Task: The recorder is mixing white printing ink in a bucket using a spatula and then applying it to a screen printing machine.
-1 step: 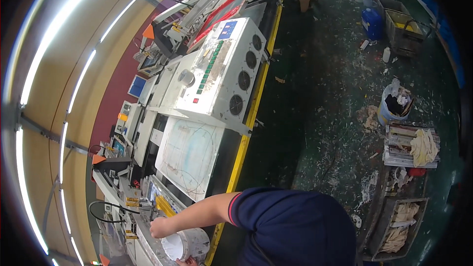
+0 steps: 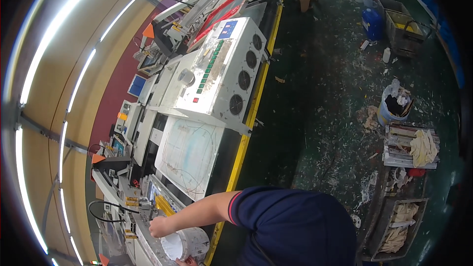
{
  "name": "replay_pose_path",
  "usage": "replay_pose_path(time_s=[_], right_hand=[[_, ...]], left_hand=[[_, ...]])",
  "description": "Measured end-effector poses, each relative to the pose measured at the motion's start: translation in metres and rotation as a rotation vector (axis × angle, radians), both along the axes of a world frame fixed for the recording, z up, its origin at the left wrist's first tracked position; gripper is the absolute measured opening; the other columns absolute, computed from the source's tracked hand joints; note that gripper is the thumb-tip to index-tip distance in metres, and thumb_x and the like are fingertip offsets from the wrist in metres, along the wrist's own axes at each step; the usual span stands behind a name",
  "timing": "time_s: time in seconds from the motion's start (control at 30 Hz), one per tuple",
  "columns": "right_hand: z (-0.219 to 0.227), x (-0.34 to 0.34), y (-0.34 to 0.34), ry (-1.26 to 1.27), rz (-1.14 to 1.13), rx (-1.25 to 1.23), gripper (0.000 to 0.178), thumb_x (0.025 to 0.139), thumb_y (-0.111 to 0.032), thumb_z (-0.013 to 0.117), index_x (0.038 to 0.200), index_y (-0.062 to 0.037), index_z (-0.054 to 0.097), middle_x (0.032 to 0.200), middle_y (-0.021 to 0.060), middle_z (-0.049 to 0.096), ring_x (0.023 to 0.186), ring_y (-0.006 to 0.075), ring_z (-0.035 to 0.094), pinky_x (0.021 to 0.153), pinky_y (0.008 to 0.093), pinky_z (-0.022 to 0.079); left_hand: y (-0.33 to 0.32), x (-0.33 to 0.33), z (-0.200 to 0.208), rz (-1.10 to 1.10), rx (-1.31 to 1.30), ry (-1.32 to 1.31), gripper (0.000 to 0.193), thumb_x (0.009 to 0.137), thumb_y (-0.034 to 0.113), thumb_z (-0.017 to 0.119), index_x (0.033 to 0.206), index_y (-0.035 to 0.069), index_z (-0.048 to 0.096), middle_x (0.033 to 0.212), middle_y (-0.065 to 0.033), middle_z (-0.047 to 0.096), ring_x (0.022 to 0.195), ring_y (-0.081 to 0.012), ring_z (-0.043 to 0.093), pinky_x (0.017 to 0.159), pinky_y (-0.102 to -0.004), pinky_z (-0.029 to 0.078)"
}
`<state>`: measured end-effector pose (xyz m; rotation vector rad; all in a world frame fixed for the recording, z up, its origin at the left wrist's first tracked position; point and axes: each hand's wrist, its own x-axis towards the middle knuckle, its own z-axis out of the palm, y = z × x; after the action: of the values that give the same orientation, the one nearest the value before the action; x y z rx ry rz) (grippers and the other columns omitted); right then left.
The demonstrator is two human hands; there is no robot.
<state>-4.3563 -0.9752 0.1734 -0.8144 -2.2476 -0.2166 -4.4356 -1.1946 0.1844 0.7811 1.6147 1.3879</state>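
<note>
My right hand (image 2: 160,227) is closed in a fist above a pale, smeared bucket (image 2: 198,242). What it grips, if anything, is hidden. White, smooth stuff (image 2: 172,246) shows inside the bucket. At the lower picture edge, the fingers of my left hand (image 2: 187,262) hold the bucket's rim; the rest of that hand is out of the picture. The bucket stands by a long printing machine, next to a yellow bar (image 2: 164,206) and metal clamps (image 2: 132,202).
Beyond the hands lies a pale flat platen (image 2: 189,155), then a white machine housing (image 2: 221,71) with several round fans. A yellow edge strip (image 2: 242,155) runs along the machine. On the stained floor stand a waste bucket (image 2: 387,114), a blue jug (image 2: 372,24) and a cloth-filled bin (image 2: 416,236).
</note>
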Motion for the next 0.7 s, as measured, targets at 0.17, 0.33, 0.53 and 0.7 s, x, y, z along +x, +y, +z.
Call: replay_pose_path(time_s=[0.17,0.33,0.53,0.7], right_hand=[[-0.001,0.016,0.014,0.007,0.039,0.026,0.017,0.084,-0.019,0.057,0.084,-0.0076,0.071,0.093,0.0085,0.069,0.09,0.0332,0.068,0.066,0.043,0.058],[-0.003,-0.026,0.03,0.05,0.07,0.075,0.016,0.081,-0.019,0.058,0.079,-0.0075,0.07,0.088,0.0106,0.07,0.085,0.0335,0.069,0.063,0.0451,0.058],[-0.033,-0.102,0.061,0.16,0.16,-0.041,0.02,0.085,-0.017,0.054,0.081,-0.0072,0.071,0.084,0.0131,0.07,0.08,0.0316,0.071,0.061,0.0461,0.057],[-0.061,-0.126,0.091,0.235,0.315,-0.331,0.021,0.088,-0.007,0.054,0.105,-0.0029,0.064,0.1,0.0227,0.066,0.097,0.0397,0.065,0.085,0.0488,0.051]], left_hand=[[0.078,-0.12,-0.078,-0.202,0.159,0.389,0.045,0.101,0.038,0.051,0.134,0.008,0.053,0.127,-0.0103,0.059,0.113,-0.0224,0.054,0.096,-0.0347,0.043],[0.168,-0.213,-0.14,-0.002,0.094,-0.347,0.072,0.081,0.055,0.073,0.134,0.011,0.05,0.126,-0.0045,0.056,0.11,-0.0189,0.053,0.093,-0.0326,0.046],[0.183,-0.267,-0.183,-0.063,0.08,-0.29,0.084,0.085,0.063,0.064,0.145,0.009,0.04,0.143,-0.0082,0.048,0.124,-0.0251,0.05,0.102,-0.0348,0.043],[0.178,-0.237,-0.165,-0.074,0.02,-0.319,0.067,0.094,0.051,0.055,0.147,0.013,0.039,0.143,-0.0083,0.048,0.125,-0.0259,0.05,0.098,-0.042,0.042]])
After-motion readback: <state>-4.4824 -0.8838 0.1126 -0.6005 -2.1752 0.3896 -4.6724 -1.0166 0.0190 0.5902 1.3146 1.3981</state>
